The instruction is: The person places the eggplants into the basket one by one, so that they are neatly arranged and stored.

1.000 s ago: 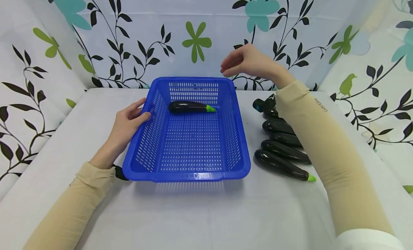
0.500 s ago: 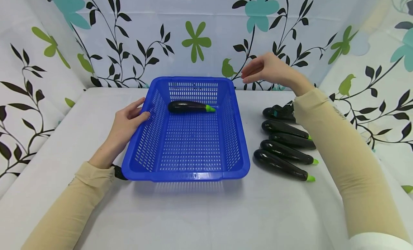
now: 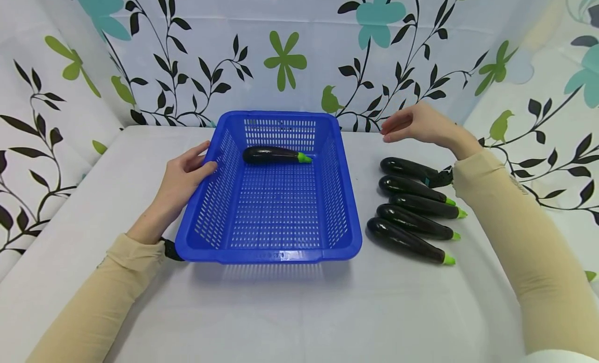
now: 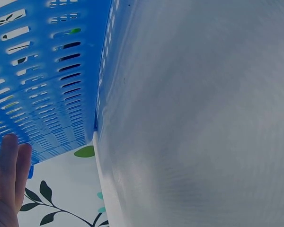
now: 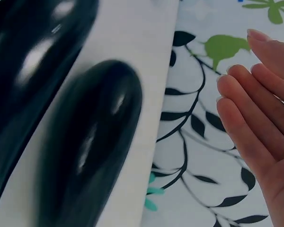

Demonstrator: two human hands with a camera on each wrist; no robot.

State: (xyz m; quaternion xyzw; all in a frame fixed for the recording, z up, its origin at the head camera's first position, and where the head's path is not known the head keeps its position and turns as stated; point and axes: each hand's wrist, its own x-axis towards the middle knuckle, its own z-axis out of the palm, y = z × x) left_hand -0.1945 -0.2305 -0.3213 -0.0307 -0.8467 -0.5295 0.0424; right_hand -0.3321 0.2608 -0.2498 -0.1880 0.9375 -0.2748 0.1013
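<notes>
A blue plastic basket [image 3: 283, 256] with slotted walls stands mid-table. One dark eggplant [image 3: 270, 155] with a green stem end lies crosswise inside it near the back wall. At the basket's left rim my left hand [image 3: 180, 181] grips the edge, thumb over the rim. From the left wrist, two fingers [image 4: 7, 165] show along the outer wall. My right hand [image 3: 421, 126] hovers above the far end of a row of eggplants [image 3: 416, 221] on the right, holding nothing, fingers loosely bent. The farthest eggplant [image 3: 404, 168] lies just below it, its stem end hidden behind the wrist camera.
A white cloth covers the table [image 3: 299, 316]. A patterned curtain [image 3: 290, 20] with leaves and flowers hangs behind and along both sides. The black strap [image 3: 172, 249] of the left wrist's camera shows close to the basket's near left corner.
My right hand has moved right and lower, from beyond the basket's back right corner to above the row of eggplants. The left hand and the basket stay put.
</notes>
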